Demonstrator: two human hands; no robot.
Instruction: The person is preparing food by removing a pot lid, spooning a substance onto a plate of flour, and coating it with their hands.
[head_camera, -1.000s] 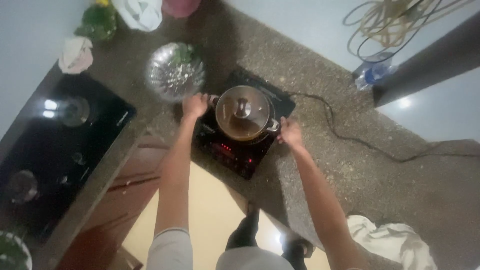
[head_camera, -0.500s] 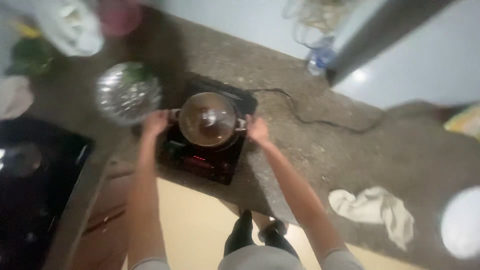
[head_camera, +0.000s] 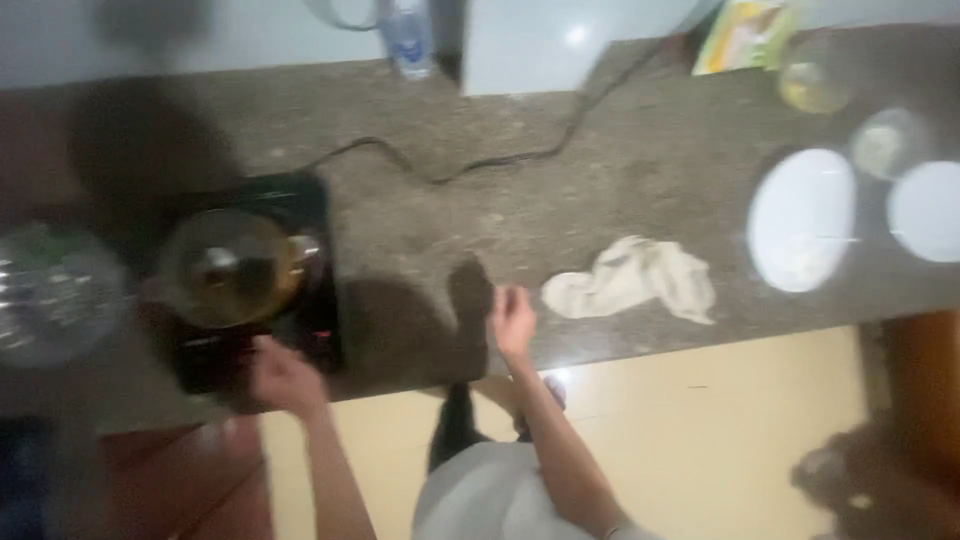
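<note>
Lidded pot being kept on black cooktop at worktop edge, left hand being held beside it, right hand near cloth, grips unreadable through blur; scalding being risked by hurried reach.

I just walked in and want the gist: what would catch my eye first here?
A lidded pot sits on a black cooktop at the left of the stone counter, with the left hand at the cooktop's front edge. The right hand hovers near a crumpled cloth; white plates lie far right.
</note>
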